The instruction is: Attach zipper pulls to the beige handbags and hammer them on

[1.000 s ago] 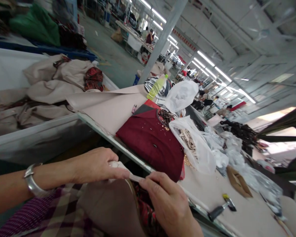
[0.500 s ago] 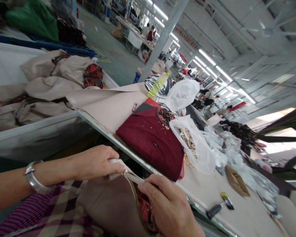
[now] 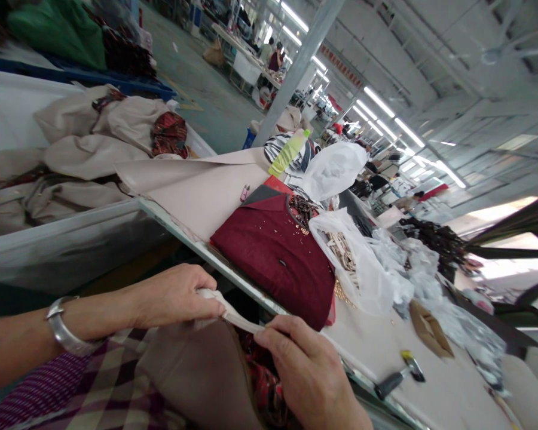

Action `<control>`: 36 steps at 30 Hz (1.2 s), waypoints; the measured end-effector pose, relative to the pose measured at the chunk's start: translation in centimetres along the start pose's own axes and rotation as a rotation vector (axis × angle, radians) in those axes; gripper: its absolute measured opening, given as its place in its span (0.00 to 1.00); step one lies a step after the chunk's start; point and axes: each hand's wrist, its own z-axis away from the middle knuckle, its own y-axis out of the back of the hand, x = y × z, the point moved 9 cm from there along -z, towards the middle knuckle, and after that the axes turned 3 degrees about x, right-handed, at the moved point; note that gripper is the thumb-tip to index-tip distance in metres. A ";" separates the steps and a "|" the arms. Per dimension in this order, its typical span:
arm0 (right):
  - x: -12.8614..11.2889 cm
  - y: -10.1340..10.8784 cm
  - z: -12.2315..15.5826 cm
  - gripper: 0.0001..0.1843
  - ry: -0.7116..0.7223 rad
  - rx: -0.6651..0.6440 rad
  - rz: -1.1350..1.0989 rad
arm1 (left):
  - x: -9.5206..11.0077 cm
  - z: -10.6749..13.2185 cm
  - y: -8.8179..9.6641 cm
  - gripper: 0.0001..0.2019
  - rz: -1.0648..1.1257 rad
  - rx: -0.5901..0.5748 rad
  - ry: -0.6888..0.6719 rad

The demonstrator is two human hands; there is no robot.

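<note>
A beige bag [image 3: 192, 364] with a red patterned lining [image 3: 266, 382] lies in the lap, its mouth open toward the right. A narrow pale strap [image 3: 242, 322] runs along the bag's top between my two hands. With thumb and fingers my left hand [image 3: 183, 295] pinches the strap's left end; it wears a silver bracelet. My right hand [image 3: 302, 364], closed as well, grips the strap's other end above the lining and hides part of the opening.
Ahead, the worktable [image 3: 179, 197] carries a maroon cloth pad [image 3: 273, 257], a plastic bag of small pale strips [image 3: 358, 269], a green bottle [image 3: 289, 152] and a hammer [image 3: 399, 376]. At left stands a white bin [image 3: 72, 224] full of beige bags [image 3: 112, 128]. People work far back.
The strap between my hands has shifted and bows slightly upward. A gold metal piece by my left thumb no longer shows. My right hand has moved slightly right.
</note>
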 end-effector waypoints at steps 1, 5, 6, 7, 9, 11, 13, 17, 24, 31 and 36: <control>0.1 0.0 0.0 0.15 -0.003 -0.001 -0.008 | -0.2 -0.1 -0.1 0.18 0.032 -0.006 0.010; 0.9 0.3 0.3 0.17 -0.024 0.014 -0.029 | -0.9 -0.4 -0.4 0.21 0.124 -0.025 0.034; 1.3 0.4 0.5 0.17 -0.038 0.013 -0.039 | -1.1 -0.4 -0.3 0.22 0.140 -0.028 0.035; 1.7 0.6 0.7 0.18 -0.056 0.012 -0.050 | -1.3 -0.5 -0.3 0.23 0.147 -0.029 0.036; 2.5 1.0 1.2 0.17 -0.091 0.027 -0.068 | -1.9 -0.7 -0.2 0.24 0.141 -0.037 0.035; 2.9 1.7 1.6 0.15 -0.112 0.070 -0.080 | -2.2 -0.8 -0.1 0.25 0.120 -0.054 0.016; 2.9 2.4 1.6 0.13 -0.106 0.119 -0.084 | -2.2 -0.9 -0.1 0.26 0.116 -0.072 -0.023; 1.9 2.1 0.7 0.12 -0.063 0.123 -0.099 | -1.7 -0.7 -0.1 0.28 0.116 -0.072 -0.042; 1.0 0.4 -0.7 0.14 -0.024 0.046 -0.114 | -0.9 0.0 -0.3 0.28 0.073 -0.051 0.068; 0.9 0.2 -0.9 0.14 -0.029 0.033 -0.076 | -0.8 -0.3 0.0 0.22 0.021 -0.015 0.019; 1.1 -0.1 -0.9 0.15 -0.038 0.000 -0.113 | -1.5 -0.6 -0.3 0.22 0.066 -0.043 0.021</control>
